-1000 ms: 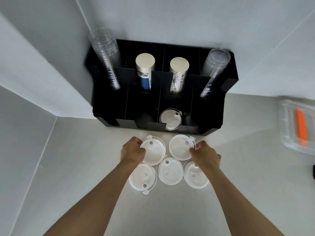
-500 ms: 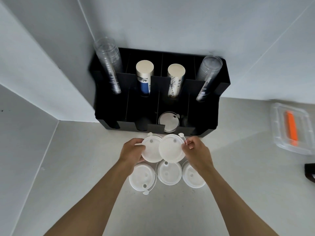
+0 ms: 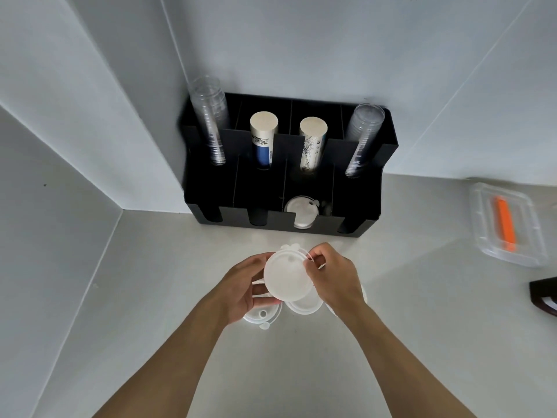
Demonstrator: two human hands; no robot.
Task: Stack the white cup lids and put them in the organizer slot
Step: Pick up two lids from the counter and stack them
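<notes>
Two white cup lids (image 3: 287, 276) overlap as a small stack held above the counter. My left hand (image 3: 244, 289) grips the stack from the left and below. My right hand (image 3: 336, 274) pinches its upper right rim. Beneath my hands more white lids lie on the counter: one at the left (image 3: 260, 316), one in the middle (image 3: 303, 306), and a third mostly hidden under my right hand. The black organizer (image 3: 361, 206) stands against the wall; its third front slot holds white lids (image 3: 301, 211).
The organizer's back row holds clear cup stacks (image 3: 209, 122) at both ends and two paper cup stacks (image 3: 263, 140) between them. A clear plastic box (image 3: 509, 224) with an orange item sits at the right. A dark object (image 3: 545, 294) pokes in at the right edge.
Both hands lifted the two far lids off the counter and brought them together, one over the other. The camera view tilted up slightly.
</notes>
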